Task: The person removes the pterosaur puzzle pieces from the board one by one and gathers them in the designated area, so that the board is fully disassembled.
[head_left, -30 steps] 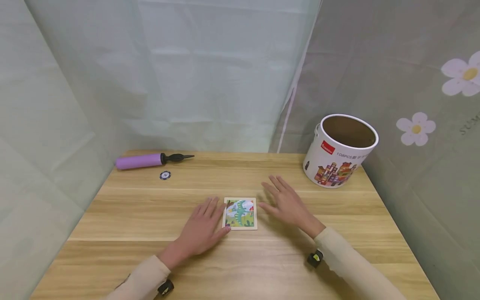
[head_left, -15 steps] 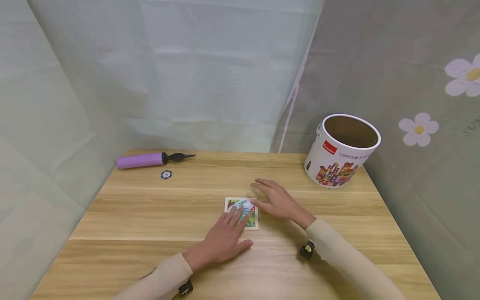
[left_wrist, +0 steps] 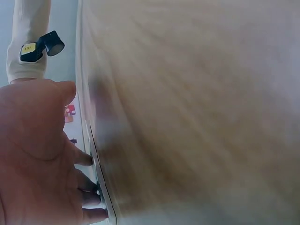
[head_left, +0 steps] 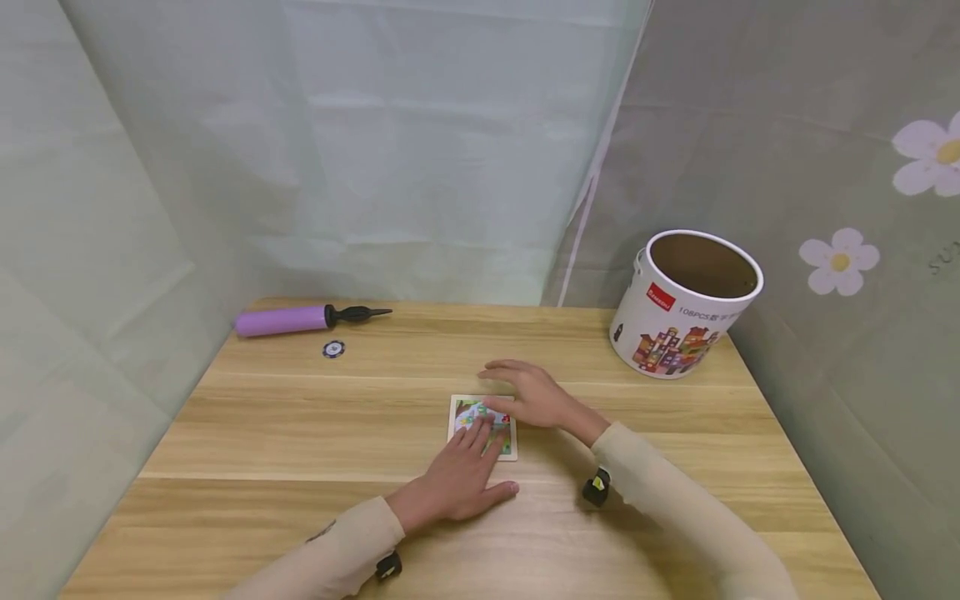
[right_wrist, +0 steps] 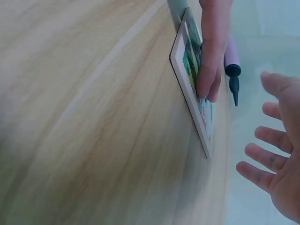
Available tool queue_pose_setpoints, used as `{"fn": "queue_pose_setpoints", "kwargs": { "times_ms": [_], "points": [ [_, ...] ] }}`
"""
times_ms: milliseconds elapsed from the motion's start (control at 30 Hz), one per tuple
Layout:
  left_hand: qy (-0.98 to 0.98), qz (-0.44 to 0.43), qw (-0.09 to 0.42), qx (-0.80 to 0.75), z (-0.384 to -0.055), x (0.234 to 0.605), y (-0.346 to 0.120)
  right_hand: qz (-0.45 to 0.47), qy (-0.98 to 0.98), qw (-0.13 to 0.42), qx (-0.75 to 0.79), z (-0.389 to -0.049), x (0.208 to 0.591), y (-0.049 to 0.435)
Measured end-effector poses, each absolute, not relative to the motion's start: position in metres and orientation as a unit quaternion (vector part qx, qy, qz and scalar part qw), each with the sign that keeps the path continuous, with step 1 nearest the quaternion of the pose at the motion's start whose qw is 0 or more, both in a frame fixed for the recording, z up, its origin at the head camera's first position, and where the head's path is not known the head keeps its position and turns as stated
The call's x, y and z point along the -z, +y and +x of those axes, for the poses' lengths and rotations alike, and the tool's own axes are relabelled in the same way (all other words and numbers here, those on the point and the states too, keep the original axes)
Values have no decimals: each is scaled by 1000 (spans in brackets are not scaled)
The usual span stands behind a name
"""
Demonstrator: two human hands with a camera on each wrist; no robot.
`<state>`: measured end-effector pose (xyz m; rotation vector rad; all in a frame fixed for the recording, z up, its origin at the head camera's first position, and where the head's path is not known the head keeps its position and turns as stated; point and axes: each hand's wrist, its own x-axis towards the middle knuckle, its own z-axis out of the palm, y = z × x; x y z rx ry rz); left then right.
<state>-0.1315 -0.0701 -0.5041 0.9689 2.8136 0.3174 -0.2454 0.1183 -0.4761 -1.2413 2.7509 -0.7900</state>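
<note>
A small square picture puzzle (head_left: 462, 412) in a pale wooden frame lies flat at the middle of the table. The straight fingers of my left hand (head_left: 467, 477) rest on its printed face and cover much of the middle and lower part. In the left wrist view, those fingertips reach over the frame's edge (left_wrist: 102, 176). My right hand (head_left: 536, 398), fingers spread and slightly bent, overlaps the puzzle's upper right corner in the head view. In the right wrist view, the same hand (right_wrist: 287, 150) is raised off the tabletop with nothing in it.
On the wooden table (head_left: 300, 517), a purple hand pump (head_left: 285, 321) lies at the back left, with a dark-and-white poker chip (head_left: 333, 349) in front of it. A large white bucket (head_left: 678, 321) stands at the back right. Curtains hang behind and at both sides.
My left hand has moved right, from the puzzle's left edge onto its face. My right hand has shifted left and come over the upper right corner. The puzzle stays in place.
</note>
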Motion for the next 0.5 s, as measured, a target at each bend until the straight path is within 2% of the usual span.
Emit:
{"fn": "queue_pose_setpoints", "kwargs": {
  "times_ms": [200,500],
  "points": [
    [937,325,78,-105,-130,503,-71,-422,866,39,266,-255,483,107],
    [938,320,85,-102,-129,504,-71,-442,852,47,276,-268,493,90]
  ]
}}
